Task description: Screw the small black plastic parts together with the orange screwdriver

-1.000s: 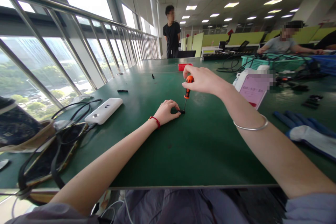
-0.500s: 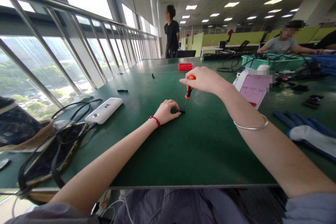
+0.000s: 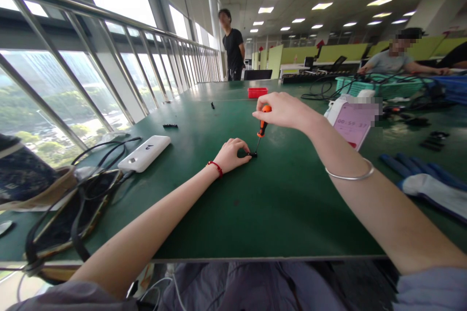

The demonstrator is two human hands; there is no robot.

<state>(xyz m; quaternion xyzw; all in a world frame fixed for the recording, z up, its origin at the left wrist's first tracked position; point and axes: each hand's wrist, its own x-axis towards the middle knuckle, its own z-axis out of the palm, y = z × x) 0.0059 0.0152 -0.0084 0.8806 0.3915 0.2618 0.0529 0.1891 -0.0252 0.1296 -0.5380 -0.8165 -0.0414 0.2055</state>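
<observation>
My left hand [image 3: 233, 155] rests on the green table [image 3: 266, 214] and pinches a small black part [image 3: 253, 155] between thumb and finger. Above it, my right hand [image 3: 279, 109] is closed round the top of an orange and black screwdriver [image 3: 261, 127]. The screwdriver stands nearly upright, leaning slightly, and its thin metal tip meets the right end of the black part. Whether the tip sits in a screw is too small to tell.
A white power bank [image 3: 145, 154] with cables lies to the left. Farther back stands a red tray [image 3: 257, 93]. On the right are a phone [image 3: 352, 124], blue and white gloves [image 3: 434, 187] and a green basket [image 3: 383, 87]. Two people are beyond the table.
The fingers of my right hand have shifted round the screwdriver's handle. My left hand and the black part have stayed in place. The person standing at the back has leaned to the left.
</observation>
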